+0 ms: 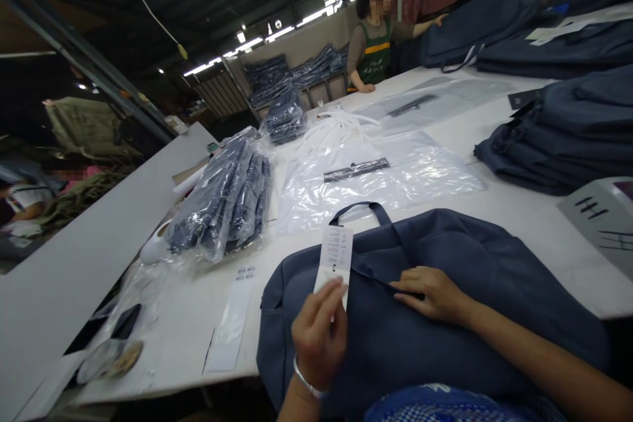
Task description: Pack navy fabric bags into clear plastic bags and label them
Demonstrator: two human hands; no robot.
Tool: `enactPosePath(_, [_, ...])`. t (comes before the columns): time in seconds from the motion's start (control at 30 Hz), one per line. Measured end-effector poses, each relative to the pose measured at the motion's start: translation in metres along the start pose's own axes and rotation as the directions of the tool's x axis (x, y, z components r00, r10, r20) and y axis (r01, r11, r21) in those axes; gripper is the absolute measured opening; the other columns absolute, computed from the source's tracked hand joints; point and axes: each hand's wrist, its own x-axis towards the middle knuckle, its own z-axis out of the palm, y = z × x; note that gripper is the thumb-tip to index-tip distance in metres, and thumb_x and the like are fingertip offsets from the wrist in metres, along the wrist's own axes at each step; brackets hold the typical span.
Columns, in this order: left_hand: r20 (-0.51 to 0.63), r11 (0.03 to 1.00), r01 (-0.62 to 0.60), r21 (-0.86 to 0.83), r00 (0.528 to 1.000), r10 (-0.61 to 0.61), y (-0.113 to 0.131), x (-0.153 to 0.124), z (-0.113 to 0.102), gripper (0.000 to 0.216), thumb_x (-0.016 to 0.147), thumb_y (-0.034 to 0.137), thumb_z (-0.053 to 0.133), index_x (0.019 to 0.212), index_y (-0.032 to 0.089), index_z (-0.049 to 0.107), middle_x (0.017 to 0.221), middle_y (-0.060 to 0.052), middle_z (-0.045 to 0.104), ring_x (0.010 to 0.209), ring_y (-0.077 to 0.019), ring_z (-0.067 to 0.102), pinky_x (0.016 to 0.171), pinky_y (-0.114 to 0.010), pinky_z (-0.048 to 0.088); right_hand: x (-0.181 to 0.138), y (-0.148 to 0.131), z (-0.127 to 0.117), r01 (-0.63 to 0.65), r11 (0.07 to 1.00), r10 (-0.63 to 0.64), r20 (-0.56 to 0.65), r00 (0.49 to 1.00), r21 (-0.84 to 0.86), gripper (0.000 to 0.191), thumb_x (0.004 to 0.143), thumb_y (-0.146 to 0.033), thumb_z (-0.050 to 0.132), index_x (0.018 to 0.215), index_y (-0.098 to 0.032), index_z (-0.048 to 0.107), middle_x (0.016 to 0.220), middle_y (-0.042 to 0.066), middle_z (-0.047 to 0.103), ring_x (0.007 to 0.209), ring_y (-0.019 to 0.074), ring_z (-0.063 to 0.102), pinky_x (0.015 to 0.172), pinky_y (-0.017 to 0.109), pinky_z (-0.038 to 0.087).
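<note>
A dark blue bag [459, 250] lies on the table right in front of me, with its carrying handle [378, 211] standing up at the far edge. My left hand [320, 330], a bangle at its wrist, pinches the lower end of a white printed label [336, 250] above the bag's left part. Part of the label is hidden by my fingers. My right hand [430, 293] rests on the bag's front, its thumb and fingers closed on a dark strap near the middle.
Beyond the bag lie clear plastic bags [420, 165] and white strips [336, 128]. Plastic-wrapped blue bags [222, 191] are at left, near a sticker sheet [232, 323]. Stacked blue bags [568, 132] and a marked grey card [601, 217] sit right. A co-worker [373, 46] stands across the table.
</note>
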Motion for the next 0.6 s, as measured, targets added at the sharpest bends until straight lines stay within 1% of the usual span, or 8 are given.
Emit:
enactPosePath(0.07, [-0.003, 0.989, 0.084, 0.122, 0.996, -0.085, -0.011, 0.041, -0.009, 0.042, 0.089, 0.029, 0.059, 0.131, 0.027, 0.060, 0.136, -0.008, 0.060, 0.129, -0.0285, 0.052, 0.113, -0.049, 0.037, 0.001, -0.002, -0.003, 0.027, 0.999, -0.027, 0.012, 1.000, 0.019, 0.034, 0.097, -0.039, 0.047, 0.116, -0.025, 0.072, 0.086, 0.007, 0.071, 0.081, 0.0207, 0.065, 0.077, 0.033, 0.048])
enactPosePath(0.13, [0.104, 0.971, 0.190, 0.147, 0.973, -0.207, -0.030, 0.081, -0.006, 0.073, 0.079, 0.038, 0.072, 0.143, 0.019, 0.045, 0.143, -0.016, 0.053, 0.135, -0.0355, 0.045, 0.114, -0.058, 0.031, 0.000, -0.002, -0.002, 0.048, 0.998, -0.049, 0.004, 0.999, 0.031, 0.034, 0.097, -0.039, 0.047, 0.114, -0.025, 0.073, 0.085, 0.007, 0.070, 0.080, 0.0205, 0.065, 0.077, 0.033, 0.047])
enactPosePath(0.2, [0.314, 0.944, 0.328, 0.036, 0.893, -0.322, -0.051, 0.113, 0.003, 0.097, 0.071, 0.038, 0.079, 0.150, 0.014, 0.030, 0.126, -0.019, 0.065, 0.119, -0.0357, 0.059, 0.105, -0.059, 0.040, -0.002, -0.001, 0.000, 0.057, 0.998, -0.056, -0.019, 0.998, 0.034, 0.033, 0.096, -0.039, 0.048, 0.113, -0.025, 0.073, 0.084, 0.007, 0.070, 0.079, 0.0204, 0.065, 0.076, 0.033, 0.047])
enactPosePath(0.27, [0.460, 0.911, 0.405, -0.076, 0.825, -0.329, -0.065, 0.133, 0.012, 0.106, 0.069, 0.034, 0.079, 0.153, 0.013, 0.018, 0.100, -0.012, 0.074, 0.094, -0.0283, 0.069, 0.091, -0.051, 0.051, -0.002, 0.000, 0.001, 0.065, 0.997, -0.063, -0.044, 0.997, 0.042, 0.033, 0.096, -0.038, 0.048, 0.112, -0.025, 0.074, 0.083, 0.007, 0.070, 0.078, 0.0202, 0.064, 0.076, 0.033, 0.047])
enactPosePath(0.3, [0.490, 0.904, 0.412, -0.113, 0.815, -0.310, -0.067, 0.138, 0.015, 0.106, 0.070, 0.033, 0.078, 0.154, 0.014, 0.015, 0.092, -0.007, 0.074, 0.085, -0.0243, 0.069, 0.086, -0.046, 0.054, -0.002, 0.000, 0.001, 0.070, 0.996, -0.067, -0.056, 0.996, 0.051, 0.032, 0.096, -0.039, 0.049, 0.111, -0.025, 0.074, 0.083, 0.007, 0.070, 0.078, 0.0201, 0.064, 0.075, 0.033, 0.047])
enactPosePath(0.43, [0.415, 0.923, 0.336, -0.187, 0.879, -0.236, -0.059, 0.126, 0.005, 0.085, 0.079, 0.033, 0.069, 0.151, 0.020, 0.027, 0.092, -0.001, 0.072, 0.084, -0.0182, 0.067, 0.083, -0.036, 0.055, -0.002, 0.000, -0.001, 0.060, 0.995, -0.055, -0.078, 0.995, 0.074, 0.032, 0.096, -0.039, 0.048, 0.110, -0.026, 0.074, 0.082, 0.007, 0.070, 0.077, 0.0196, 0.065, 0.075, 0.032, 0.047])
enactPosePath(0.53, [0.321, 0.983, 0.148, -0.106, 0.941, -0.107, -0.052, 0.087, -0.014, 0.048, 0.084, 0.026, 0.061, 0.132, 0.023, 0.057, 0.103, -0.003, 0.070, 0.096, -0.0193, 0.066, 0.092, -0.037, 0.052, -0.002, 0.002, 0.000, 0.055, 0.996, -0.049, -0.074, 0.996, 0.073, 0.033, 0.096, -0.038, 0.047, 0.109, -0.026, 0.075, 0.083, 0.007, 0.071, 0.078, 0.0196, 0.065, 0.076, 0.032, 0.047])
enactPosePath(0.6, [0.343, 1.000, 0.006, 0.005, 0.939, -0.008, -0.051, 0.053, -0.025, 0.035, 0.086, 0.015, 0.053, 0.115, 0.027, 0.069, 0.111, -0.003, 0.069, 0.106, -0.0201, 0.064, 0.098, -0.038, 0.050, -0.003, 0.004, 0.001, 0.055, 0.995, -0.048, -0.076, 0.996, 0.082, 0.033, 0.095, -0.039, 0.048, 0.109, -0.026, 0.075, 0.083, 0.007, 0.071, 0.078, 0.0199, 0.065, 0.076, 0.032, 0.047])
